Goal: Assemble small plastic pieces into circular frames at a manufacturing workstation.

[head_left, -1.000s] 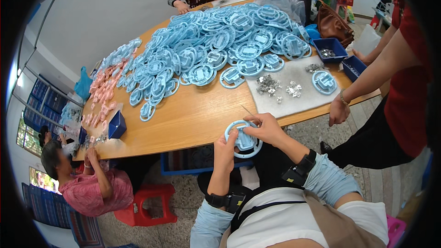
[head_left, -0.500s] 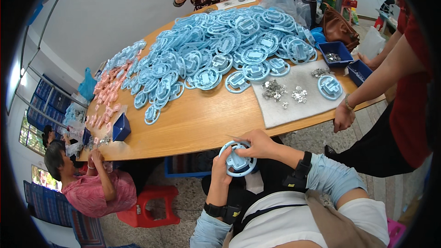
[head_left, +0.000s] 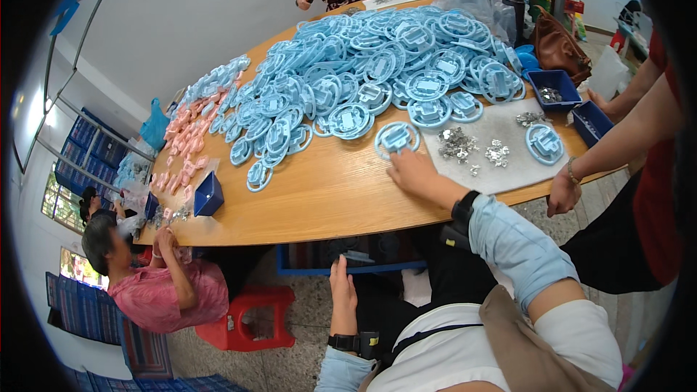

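My right hand (head_left: pixel 417 176) reaches over the near part of the table, its fingers at the near rim of a light-blue plastic wheel (head_left: pixel 397 137) with a raised hub. Thumb and fingers appear closed on that rim, though the fingertips are partly hidden. My left hand (head_left: pixel 343 292) is below the table edge, held upright with fingers stretched out and nothing visible in it. Just beyond it, under the table, is a blue crate (head_left: pixel 290 264) with indistinct pale pieces inside. On the grey mat (head_left: pixel 465 178) lie piles of small metal parts (head_left: pixel 456 144) and another blue wheel (head_left: pixel 544 144).
A large heap of blue wheels (head_left: pixel 348 120) covers the table's middle, with pink pieces (head_left: pixel 190 131) at left. Blue bins (head_left: pixel 208 196) hold small parts. A co-worker's arm (head_left: pixel 610 149) is close at right; a person in pink (head_left: pixel 174 287) sits left, another stands across.
The blue wheel held in both my hands has left them. My right hand has gone forward onto the table to another wheel; my left has opened and dropped lower. The view has shifted slightly.
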Demonstrator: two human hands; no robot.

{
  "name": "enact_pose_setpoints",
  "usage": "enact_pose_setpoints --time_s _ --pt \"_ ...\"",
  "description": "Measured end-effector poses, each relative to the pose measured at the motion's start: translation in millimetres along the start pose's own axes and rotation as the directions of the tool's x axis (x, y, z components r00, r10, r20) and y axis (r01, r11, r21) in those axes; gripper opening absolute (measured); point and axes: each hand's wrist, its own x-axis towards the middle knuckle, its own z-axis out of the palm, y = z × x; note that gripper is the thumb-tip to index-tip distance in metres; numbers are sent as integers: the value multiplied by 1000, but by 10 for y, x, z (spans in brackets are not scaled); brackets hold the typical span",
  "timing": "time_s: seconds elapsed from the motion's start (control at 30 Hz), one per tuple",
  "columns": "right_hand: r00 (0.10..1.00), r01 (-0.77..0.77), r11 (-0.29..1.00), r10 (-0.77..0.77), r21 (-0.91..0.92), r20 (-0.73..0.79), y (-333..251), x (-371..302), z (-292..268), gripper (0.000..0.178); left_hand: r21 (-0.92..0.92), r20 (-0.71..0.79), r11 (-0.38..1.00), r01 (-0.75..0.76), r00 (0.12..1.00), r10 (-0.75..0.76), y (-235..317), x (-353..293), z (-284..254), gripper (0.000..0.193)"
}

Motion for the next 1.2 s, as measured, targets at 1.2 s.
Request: enact_pose_setpoints --time_s 1.2 --pt "930 -142 990 141 23 -338 618 -972 -791 9 -120 653 992 46 756 44 553 -396 1205 35"
